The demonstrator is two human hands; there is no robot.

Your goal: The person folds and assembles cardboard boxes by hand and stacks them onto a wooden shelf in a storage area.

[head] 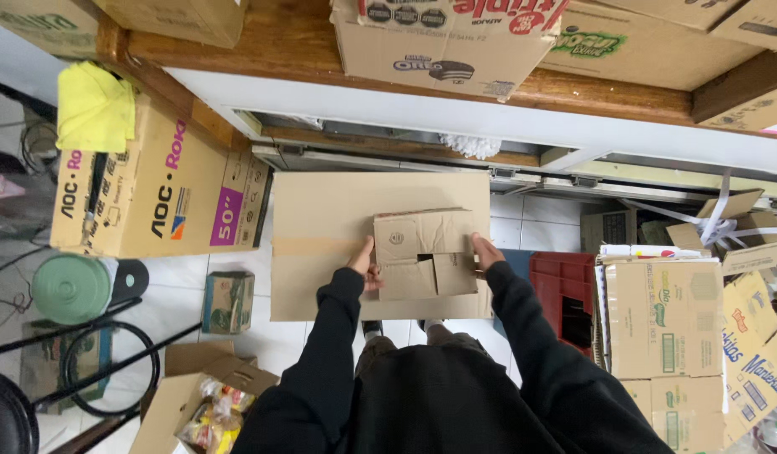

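Left hand [364, 262] and right hand [486, 252] clamped on opposite sides of a small box [425, 254], palms inward, probably to keep loose flaps from springing. Held mid-air above a flat cardboard sheet [321, 244] lying on the tiled floor [523, 227]. Little room at right: red crate [559, 290] and stacked cartons [662, 319] close by. At left, a long printed carton [153, 189]. Beyond, white counter edge [456, 118] overhanging.
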